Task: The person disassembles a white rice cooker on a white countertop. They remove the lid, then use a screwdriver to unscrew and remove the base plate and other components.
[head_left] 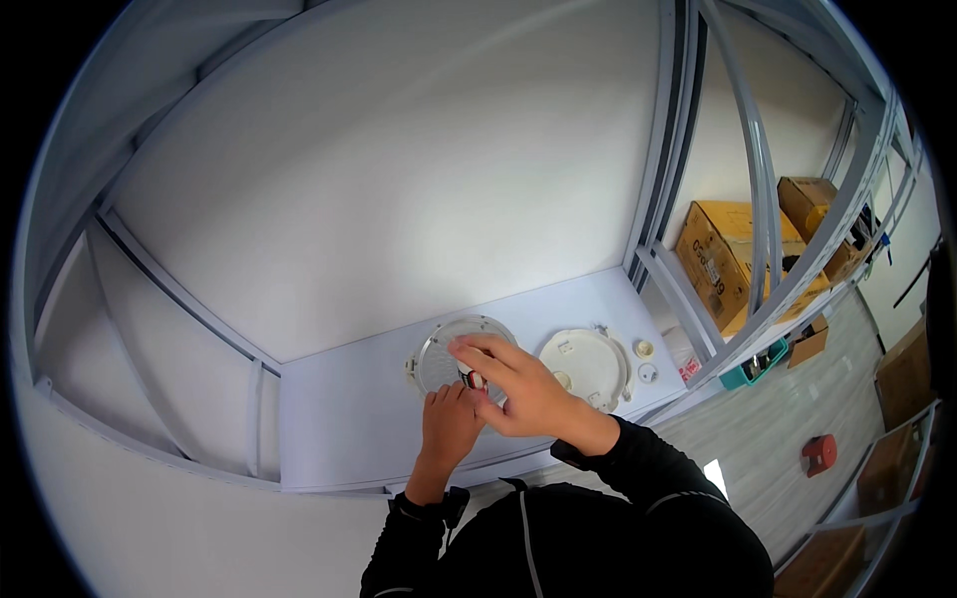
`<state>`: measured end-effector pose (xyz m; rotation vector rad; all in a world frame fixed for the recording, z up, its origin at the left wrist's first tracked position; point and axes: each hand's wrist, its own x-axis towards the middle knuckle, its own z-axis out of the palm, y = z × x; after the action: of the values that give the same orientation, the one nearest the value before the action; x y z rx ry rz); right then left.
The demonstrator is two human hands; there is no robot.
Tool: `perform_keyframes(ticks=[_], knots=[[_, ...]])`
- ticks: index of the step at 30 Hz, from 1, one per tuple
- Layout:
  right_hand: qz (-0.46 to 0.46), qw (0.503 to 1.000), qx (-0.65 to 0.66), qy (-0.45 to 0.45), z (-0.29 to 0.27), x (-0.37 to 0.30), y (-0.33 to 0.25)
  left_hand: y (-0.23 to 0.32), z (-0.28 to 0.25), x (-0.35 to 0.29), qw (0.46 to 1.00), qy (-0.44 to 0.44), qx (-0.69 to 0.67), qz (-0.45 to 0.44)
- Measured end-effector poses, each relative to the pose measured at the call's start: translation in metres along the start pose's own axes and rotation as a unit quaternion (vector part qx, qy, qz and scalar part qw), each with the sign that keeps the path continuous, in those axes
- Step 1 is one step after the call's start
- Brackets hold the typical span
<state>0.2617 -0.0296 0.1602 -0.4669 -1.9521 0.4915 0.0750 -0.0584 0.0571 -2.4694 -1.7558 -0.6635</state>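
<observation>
On the white worktop (349, 419), both of my hands meet over a round, ribbed grey disc (435, 360) with a pale rim. A small red-and-white piece (475, 380) with dark marks shows between them, partly covered. My left hand (451, 424) has its fingers curled together at the near side of this piece and seems to grip it. From the right, my right hand (523, 391) reaches across with fingers stretched out over the disc, its thumb against the left hand's fingertips. To its right lies a shallow white round housing (595, 359), small parts fixed on it.
Beside the housing are a cream round part (643, 349) and a small white ring-like part (648, 373). Grey metal posts (666, 149) frame the bench. Cardboard boxes (720, 261), a teal crate (755, 367) and a red stool (819, 454) stand to the right.
</observation>
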Motion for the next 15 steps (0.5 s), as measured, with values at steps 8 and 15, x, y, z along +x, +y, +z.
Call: perform_keyframes(ticks=[8,15], knots=[[0.021,0.999,-0.013,-0.030,-0.007,-0.001,0.003,0.006,-0.007,0.003,0.998,0.046,-0.050,0.016],[-0.056,0.996,-0.039,-0.056,-0.009,0.002,0.010,0.002,-0.012,0.001,0.998,-0.003,-0.059,0.017]])
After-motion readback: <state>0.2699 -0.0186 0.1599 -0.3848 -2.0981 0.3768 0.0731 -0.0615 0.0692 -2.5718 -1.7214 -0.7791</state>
